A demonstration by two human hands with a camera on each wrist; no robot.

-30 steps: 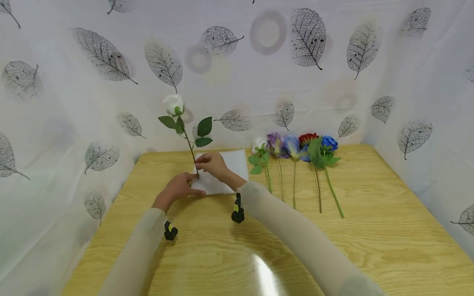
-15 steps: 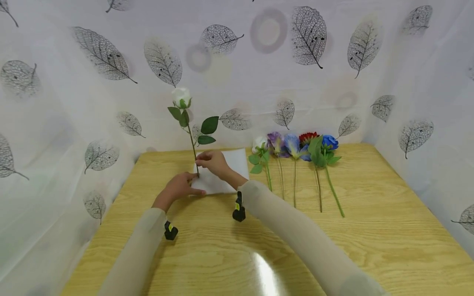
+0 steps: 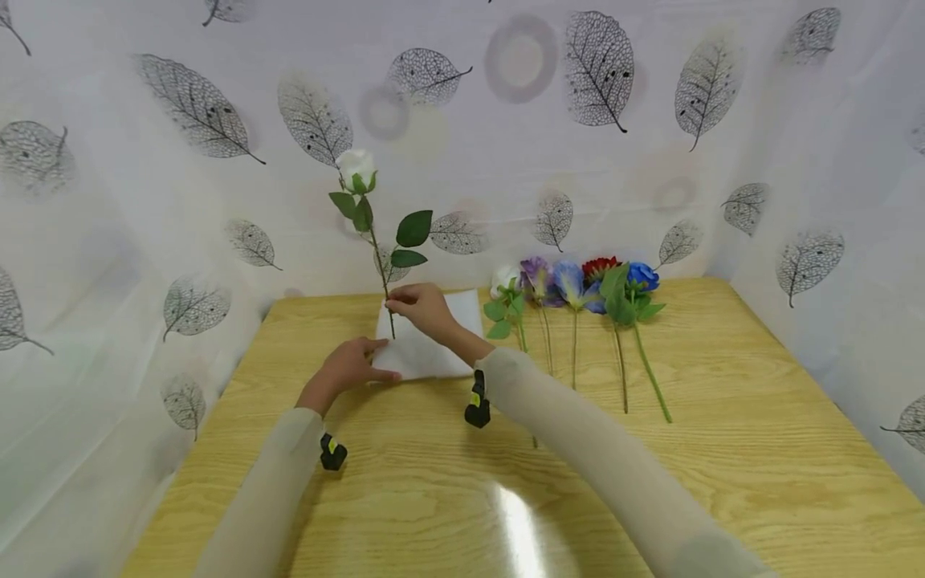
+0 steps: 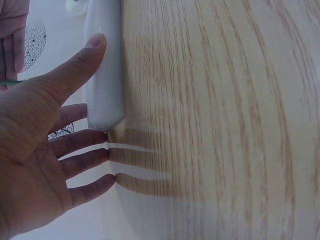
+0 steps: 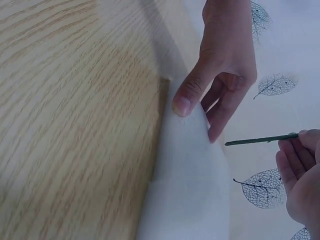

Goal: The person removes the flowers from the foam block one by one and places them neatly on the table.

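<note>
My right hand (image 3: 422, 309) pinches the stem of a white rose (image 3: 356, 170) with green leaves, holding it nearly upright. The bare lower end of the stem (image 5: 260, 140) shows below the fingers, apart from the white block in the right wrist view. My left hand (image 3: 348, 365) holds the left end of that white block (image 3: 433, 357), which looks like foam. Its thumb lies on the near side and its index finger on the other side, partly hidden; the other fingertips touch the wood in the left wrist view.
To the right lies a row of flowers: a white rose (image 3: 506, 281), a purple flower (image 3: 538, 278), a light blue flower (image 3: 571, 285), a red flower (image 3: 600, 269) and a blue flower (image 3: 642, 277). A leaf-patterned curtain (image 3: 462, 160) stands behind the wooden table (image 3: 405, 498).
My right hand has moved slightly up and to the right with the white rose, whose stem end has risen and whose head stands more upright. My left hand has stayed at the block.
</note>
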